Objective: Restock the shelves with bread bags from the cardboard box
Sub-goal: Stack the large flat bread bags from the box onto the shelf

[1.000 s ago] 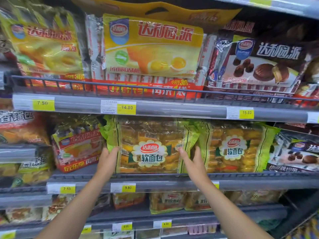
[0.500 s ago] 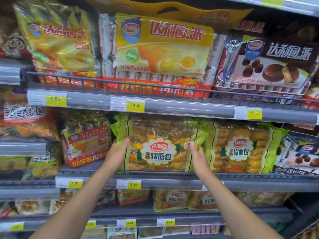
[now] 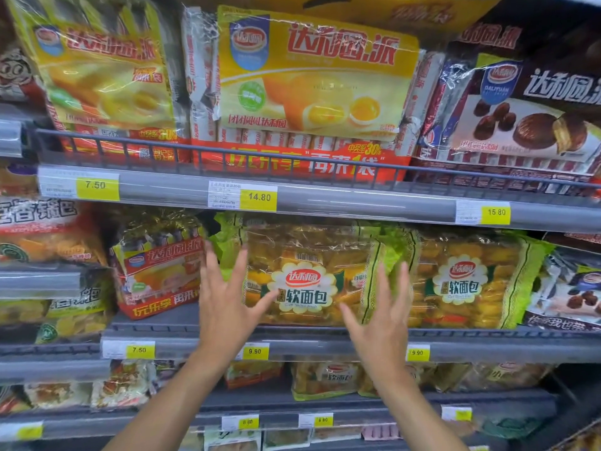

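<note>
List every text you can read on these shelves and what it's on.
"软面包": bread bag
"达利园.派": yellow pie bag
"14.80": middle price tag
"15.80": right price tag
"7.50": upper left price tag
"9.90": lower price tag
Lowest tags, fine print: too blurred.

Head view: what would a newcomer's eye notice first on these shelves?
Two open hands, the left hand and the right hand, spread in front of a green-edged bread bag on the middle shelf. Above it, on the upper shelf, a large yellow cake pack stands out.

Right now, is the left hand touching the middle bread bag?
Cannot tell. Head view: left hand overlaps the middle bread bag, fingers spread; depth unclear.
</note>
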`<control>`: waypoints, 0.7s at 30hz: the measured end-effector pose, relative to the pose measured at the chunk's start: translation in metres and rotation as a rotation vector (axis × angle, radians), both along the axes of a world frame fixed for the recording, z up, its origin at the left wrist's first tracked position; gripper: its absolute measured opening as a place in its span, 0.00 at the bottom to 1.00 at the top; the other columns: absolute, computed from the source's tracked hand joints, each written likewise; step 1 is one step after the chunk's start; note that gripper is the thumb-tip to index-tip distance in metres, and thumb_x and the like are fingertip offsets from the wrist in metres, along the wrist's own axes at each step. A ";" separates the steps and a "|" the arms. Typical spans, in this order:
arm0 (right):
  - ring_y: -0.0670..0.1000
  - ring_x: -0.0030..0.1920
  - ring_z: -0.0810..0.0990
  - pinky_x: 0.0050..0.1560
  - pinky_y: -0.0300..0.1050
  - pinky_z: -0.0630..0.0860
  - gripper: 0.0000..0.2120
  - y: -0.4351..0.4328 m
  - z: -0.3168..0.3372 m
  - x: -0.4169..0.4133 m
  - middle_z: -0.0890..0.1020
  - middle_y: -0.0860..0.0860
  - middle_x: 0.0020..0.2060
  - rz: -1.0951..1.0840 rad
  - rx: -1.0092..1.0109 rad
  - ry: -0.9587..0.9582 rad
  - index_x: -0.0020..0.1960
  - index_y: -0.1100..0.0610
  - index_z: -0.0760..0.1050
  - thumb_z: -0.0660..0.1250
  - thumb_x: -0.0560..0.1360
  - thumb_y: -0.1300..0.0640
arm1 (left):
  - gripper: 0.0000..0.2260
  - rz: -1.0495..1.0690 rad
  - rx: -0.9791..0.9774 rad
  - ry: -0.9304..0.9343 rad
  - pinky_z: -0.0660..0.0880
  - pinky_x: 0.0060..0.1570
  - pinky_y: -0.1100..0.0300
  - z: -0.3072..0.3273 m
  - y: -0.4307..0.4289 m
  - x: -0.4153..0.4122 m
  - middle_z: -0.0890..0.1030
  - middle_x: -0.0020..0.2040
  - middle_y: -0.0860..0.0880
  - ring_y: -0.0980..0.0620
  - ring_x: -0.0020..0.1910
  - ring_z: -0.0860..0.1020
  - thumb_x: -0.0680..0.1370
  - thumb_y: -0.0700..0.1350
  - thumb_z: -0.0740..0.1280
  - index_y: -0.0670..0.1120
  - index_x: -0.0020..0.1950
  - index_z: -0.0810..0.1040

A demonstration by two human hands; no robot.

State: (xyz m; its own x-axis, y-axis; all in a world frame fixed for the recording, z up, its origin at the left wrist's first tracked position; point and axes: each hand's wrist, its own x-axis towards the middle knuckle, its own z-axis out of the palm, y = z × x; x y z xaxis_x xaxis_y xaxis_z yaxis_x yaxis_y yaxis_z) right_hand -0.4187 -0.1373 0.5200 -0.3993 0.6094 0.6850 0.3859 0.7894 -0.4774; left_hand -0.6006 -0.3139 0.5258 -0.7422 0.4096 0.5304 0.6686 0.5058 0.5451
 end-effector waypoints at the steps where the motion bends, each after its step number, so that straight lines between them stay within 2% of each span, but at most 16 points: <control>1: 0.58 0.81 0.49 0.73 0.64 0.64 0.52 -0.002 -0.002 -0.004 0.42 0.52 0.82 0.029 0.033 -0.064 0.82 0.44 0.49 0.77 0.70 0.40 | 0.45 -0.026 0.005 -0.010 0.65 0.72 0.32 0.000 0.002 -0.001 0.40 0.84 0.41 0.35 0.82 0.47 0.71 0.71 0.67 0.64 0.82 0.48; 3: 0.60 0.81 0.50 0.71 0.60 0.62 0.54 -0.004 -0.002 -0.012 0.41 0.52 0.82 0.030 0.010 -0.177 0.82 0.41 0.48 0.76 0.67 0.35 | 0.45 -0.067 0.037 -0.003 0.66 0.72 0.34 0.003 0.006 -0.003 0.35 0.83 0.45 0.39 0.83 0.44 0.71 0.70 0.68 0.65 0.82 0.47; 5: 0.62 0.80 0.52 0.70 0.61 0.68 0.55 0.000 0.002 -0.019 0.39 0.51 0.82 0.008 -0.049 -0.218 0.82 0.39 0.46 0.75 0.66 0.31 | 0.47 -0.101 0.068 -0.008 0.68 0.72 0.38 0.007 0.008 -0.006 0.31 0.81 0.51 0.43 0.82 0.43 0.70 0.70 0.69 0.67 0.81 0.47; 7: 0.61 0.80 0.53 0.65 0.59 0.74 0.54 0.006 0.007 -0.024 0.37 0.48 0.81 0.017 -0.095 -0.239 0.81 0.37 0.45 0.74 0.66 0.30 | 0.47 -0.130 0.086 -0.041 0.73 0.68 0.41 0.011 0.010 -0.010 0.30 0.81 0.54 0.42 0.83 0.48 0.69 0.69 0.71 0.69 0.81 0.46; 9: 0.59 0.81 0.53 0.63 0.57 0.78 0.53 0.012 0.012 -0.029 0.37 0.45 0.81 0.043 -0.108 -0.244 0.81 0.37 0.47 0.74 0.65 0.30 | 0.48 -0.151 0.086 -0.066 0.80 0.60 0.43 0.014 0.014 -0.014 0.30 0.81 0.55 0.40 0.81 0.59 0.69 0.68 0.72 0.71 0.79 0.44; 11: 0.57 0.81 0.53 0.65 0.56 0.75 0.53 0.017 0.014 -0.033 0.37 0.44 0.81 0.070 -0.115 -0.225 0.81 0.38 0.50 0.74 0.65 0.31 | 0.49 -0.154 0.077 -0.061 0.83 0.52 0.44 0.014 0.021 -0.020 0.32 0.82 0.56 0.38 0.75 0.70 0.69 0.67 0.73 0.73 0.79 0.43; 15: 0.55 0.81 0.50 0.71 0.56 0.69 0.52 0.021 0.012 -0.034 0.36 0.40 0.80 0.093 -0.119 -0.201 0.81 0.38 0.50 0.75 0.65 0.32 | 0.48 -0.153 0.061 -0.038 0.84 0.49 0.45 0.009 0.027 -0.026 0.33 0.82 0.56 0.35 0.67 0.77 0.69 0.68 0.72 0.73 0.78 0.43; 18: 0.55 0.81 0.51 0.72 0.58 0.68 0.53 0.020 0.010 -0.032 0.38 0.42 0.81 0.088 -0.106 -0.211 0.81 0.38 0.49 0.75 0.65 0.32 | 0.47 -0.153 0.043 -0.036 0.84 0.50 0.44 0.009 0.024 -0.026 0.34 0.82 0.56 0.34 0.66 0.78 0.69 0.70 0.71 0.73 0.79 0.43; 21: 0.56 0.81 0.52 0.72 0.57 0.69 0.53 0.018 0.013 -0.031 0.38 0.43 0.81 0.062 -0.120 -0.248 0.81 0.38 0.49 0.75 0.65 0.31 | 0.48 -0.155 0.047 -0.031 0.84 0.51 0.46 0.012 0.021 -0.023 0.35 0.83 0.54 0.36 0.73 0.73 0.69 0.69 0.72 0.72 0.79 0.44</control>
